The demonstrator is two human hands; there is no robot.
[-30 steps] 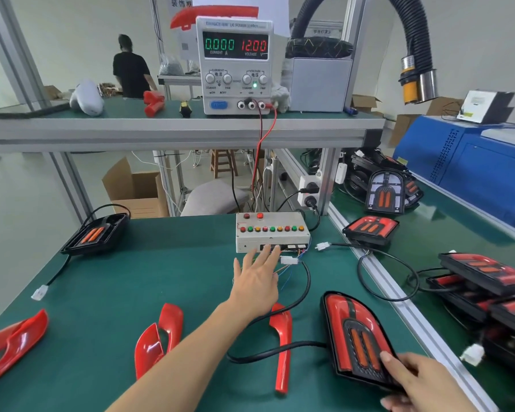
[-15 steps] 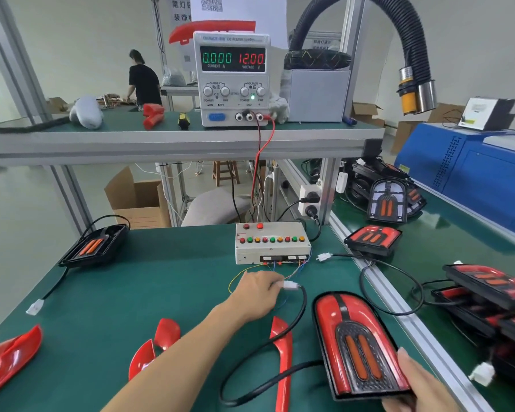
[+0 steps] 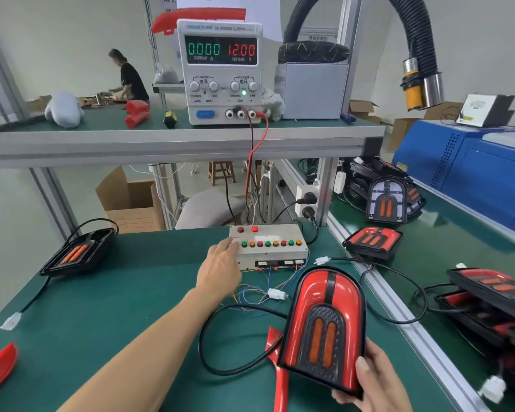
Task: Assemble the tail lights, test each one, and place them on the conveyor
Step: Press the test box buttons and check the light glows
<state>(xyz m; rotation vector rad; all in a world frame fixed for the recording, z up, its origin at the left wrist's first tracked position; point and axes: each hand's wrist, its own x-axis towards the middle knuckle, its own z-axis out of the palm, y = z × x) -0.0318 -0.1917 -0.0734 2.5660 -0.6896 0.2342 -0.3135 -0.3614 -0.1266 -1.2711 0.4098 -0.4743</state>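
Red tail light (image 3: 324, 322) gripped by right hand (image 3: 372, 379); left hand (image 3: 220, 263) touches test box (image 3: 269, 248).

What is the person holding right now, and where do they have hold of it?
The right hand grips the tail light by its bottom edge.

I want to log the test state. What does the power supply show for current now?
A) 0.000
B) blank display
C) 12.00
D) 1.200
A: the power supply reads 0.000 in green over the word CURRENT; 12.00 in red is the voltage.
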